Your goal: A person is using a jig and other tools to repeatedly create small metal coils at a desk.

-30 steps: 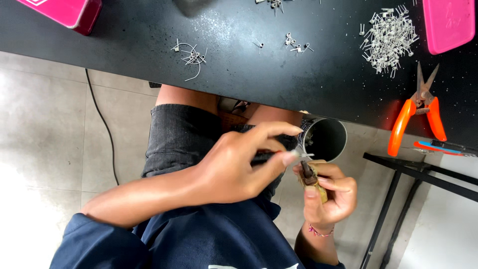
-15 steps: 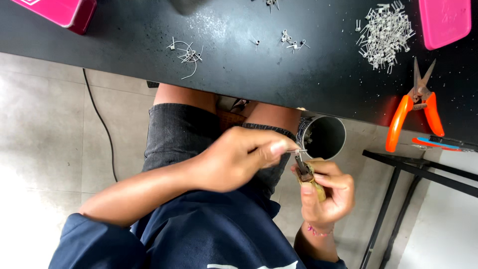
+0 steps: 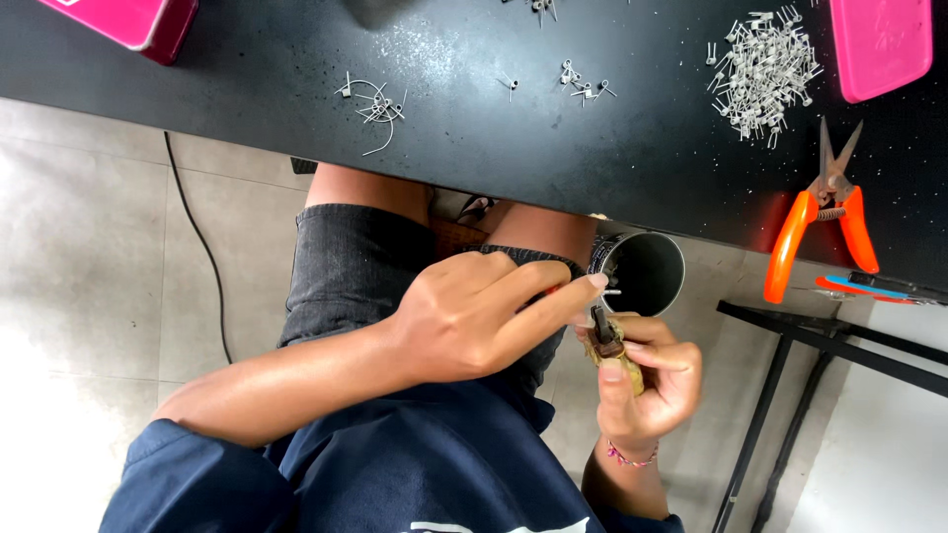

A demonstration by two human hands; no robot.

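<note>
The right hand (image 3: 647,380) is closed around a small tan-handled tool (image 3: 610,347), thumb pressed along its handle, dark tip pointing up toward the left fingertips. The left hand (image 3: 469,316) is curled, index finger and thumb extended and pinched on a thin metal piece (image 3: 610,292) at the tool's tip; how firmly cannot be told. Compared with 0.5 s ago, the left fingers have stretched further toward the tool tip and the hand sits a little lower over the lap; the right hand's grip is unchanged. Both hands work over the person's lap, just beside the open mouth of a dark metal cup (image 3: 644,268) below the edge of the black table (image 3: 296,99). On the table lie a pile of small metal pins (image 3: 762,71), loose wire bits (image 3: 375,104), orange-handled snips (image 3: 825,222) and 2 pink trays (image 3: 882,41), all unmoved.
</note>
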